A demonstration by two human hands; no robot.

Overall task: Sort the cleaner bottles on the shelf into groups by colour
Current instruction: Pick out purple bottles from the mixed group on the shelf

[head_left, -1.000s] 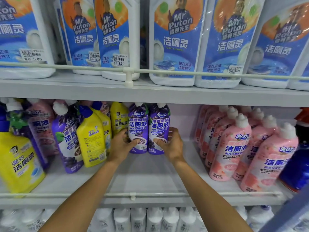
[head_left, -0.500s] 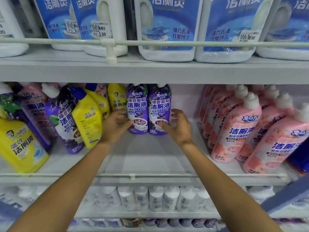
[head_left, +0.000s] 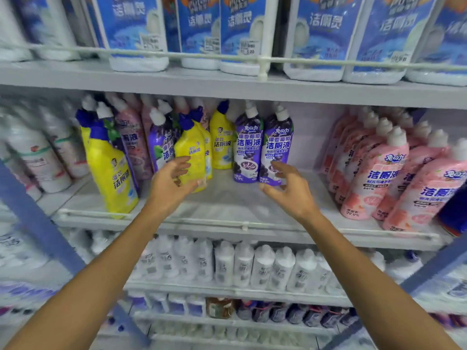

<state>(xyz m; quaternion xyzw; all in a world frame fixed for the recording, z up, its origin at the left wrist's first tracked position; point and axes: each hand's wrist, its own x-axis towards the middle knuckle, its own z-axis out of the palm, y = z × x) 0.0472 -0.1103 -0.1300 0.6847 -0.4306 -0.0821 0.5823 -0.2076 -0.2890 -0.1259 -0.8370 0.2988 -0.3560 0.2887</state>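
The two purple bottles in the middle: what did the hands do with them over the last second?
Both hands let them go. The left hand moved left and is now open before a yellow bottle; the right hand drew back a little, fingers relaxed. The two purple bottles stayed upright side by side; the pink bottles kept their place.
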